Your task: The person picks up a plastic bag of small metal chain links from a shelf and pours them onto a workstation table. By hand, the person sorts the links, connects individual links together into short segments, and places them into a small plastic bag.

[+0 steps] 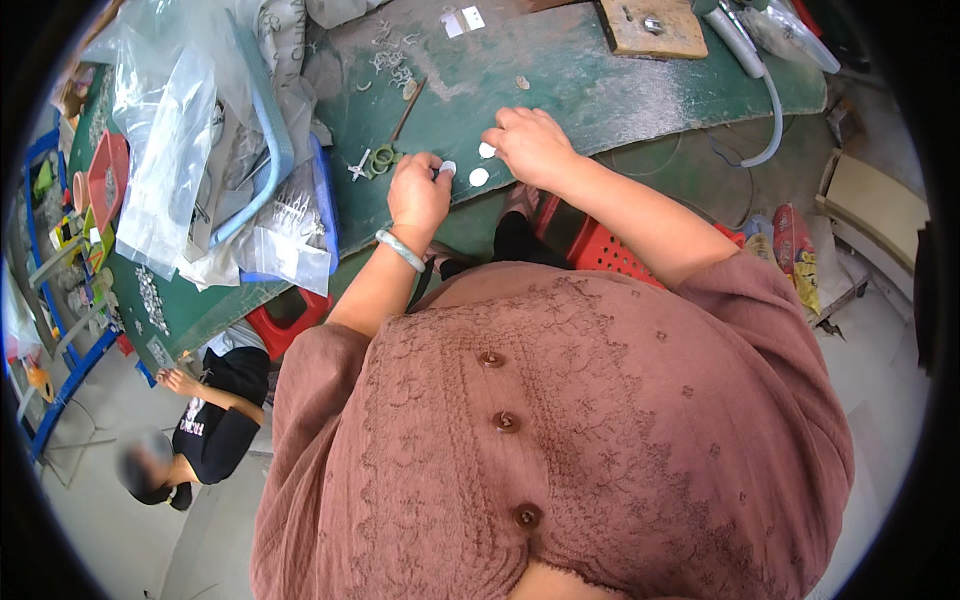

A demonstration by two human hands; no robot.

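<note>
My left hand, a pale bangle at its wrist, is over the green worktable's near edge. Its thumb and fingers pinch a small flat white disc. To its right, my right hand curls its fingers down at the edge of a second white disc, partly covered by the fingertips. Another white disc lies between the hands at the table edge. Beside my left hand are a green ring-shaped piece, a small whitish cross-shaped piece and a thin brown stick.
Small curved whitish pieces lie farther back. A wooden block with a metal fitting sits at the back right, near a grey handpiece with a cable. Plastic bags and a blue tray crowd the left. A person works at lower left.
</note>
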